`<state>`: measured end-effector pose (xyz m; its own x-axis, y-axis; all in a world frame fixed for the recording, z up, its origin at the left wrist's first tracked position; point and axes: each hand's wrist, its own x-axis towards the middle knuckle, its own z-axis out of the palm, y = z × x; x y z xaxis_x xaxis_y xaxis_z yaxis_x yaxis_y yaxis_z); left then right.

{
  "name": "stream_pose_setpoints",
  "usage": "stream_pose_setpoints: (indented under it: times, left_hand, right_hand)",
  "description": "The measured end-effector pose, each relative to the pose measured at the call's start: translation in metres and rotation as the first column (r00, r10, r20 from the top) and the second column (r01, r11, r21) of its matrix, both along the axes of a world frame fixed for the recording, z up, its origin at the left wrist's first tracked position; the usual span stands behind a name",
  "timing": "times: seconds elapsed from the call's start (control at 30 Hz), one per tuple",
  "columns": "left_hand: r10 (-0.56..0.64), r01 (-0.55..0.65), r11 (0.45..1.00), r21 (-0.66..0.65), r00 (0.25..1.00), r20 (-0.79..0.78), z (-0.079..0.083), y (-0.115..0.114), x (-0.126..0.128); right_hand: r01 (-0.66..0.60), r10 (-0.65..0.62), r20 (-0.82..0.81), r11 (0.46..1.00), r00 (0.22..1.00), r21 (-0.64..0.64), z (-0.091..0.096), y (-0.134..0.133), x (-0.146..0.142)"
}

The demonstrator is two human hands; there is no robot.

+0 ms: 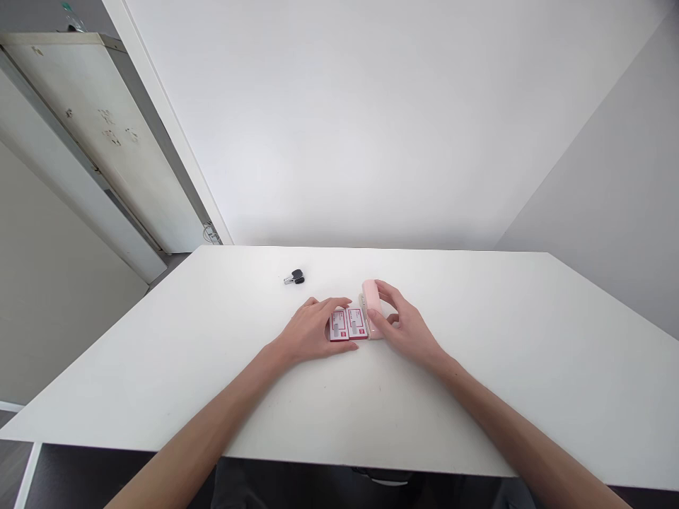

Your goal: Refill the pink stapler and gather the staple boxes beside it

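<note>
Two small red and white boxes (pixel 347 324) lie side by side on the white table (pixel 477 367), just past its middle. My left hand (pixel 312 331) rests at their left side, thumb and fingers closed round the left box. A pale pink stapler (pixel 370 305) stands right of the boxes, touching them. My right hand (pixel 402 324) wraps over the stapler from the right, with the fingers curled on its top and side.
A small black and silver object, perhaps a key (pixel 294 278), lies on the table behind and left of the boxes. White walls meet in a corner behind the table. A door frame and a pale panel (pixel 100 134) stand at the left.
</note>
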<state>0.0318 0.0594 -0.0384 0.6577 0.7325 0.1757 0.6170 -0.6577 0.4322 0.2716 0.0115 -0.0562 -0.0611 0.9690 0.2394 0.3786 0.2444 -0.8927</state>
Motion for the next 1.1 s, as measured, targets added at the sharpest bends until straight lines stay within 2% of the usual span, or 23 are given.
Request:
stream_pose_setpoints:
  times: [0.4,0.7,0.87,1.1]
  left_hand:
    - [0.018,-0.02,0.994,-0.104,1.0,-0.02,0.014,-0.003,-0.005]
    - [0.037,-0.036,0.999,-0.027,0.999,0.026,0.019,-0.002,-0.006]
    - [0.056,-0.05,0.997,-0.052,0.99,0.13,0.018,-0.009,-0.002]
    - [0.039,-0.022,0.99,-0.136,0.992,0.121,0.011,-0.01,0.002]
  right_hand:
    - [-0.028,0.018,-0.089,0.993,0.996,-0.112,-0.002,0.001,0.002]
    - [-0.029,0.021,-0.069,0.993,0.997,-0.112,-0.001,0.001,0.002]
    - [-0.053,0.045,-0.08,0.994,0.996,-0.099,0.001,0.001,0.001]
    - [-0.111,0.103,-0.092,0.99,0.99,-0.088,0.003,-0.001,-0.002]
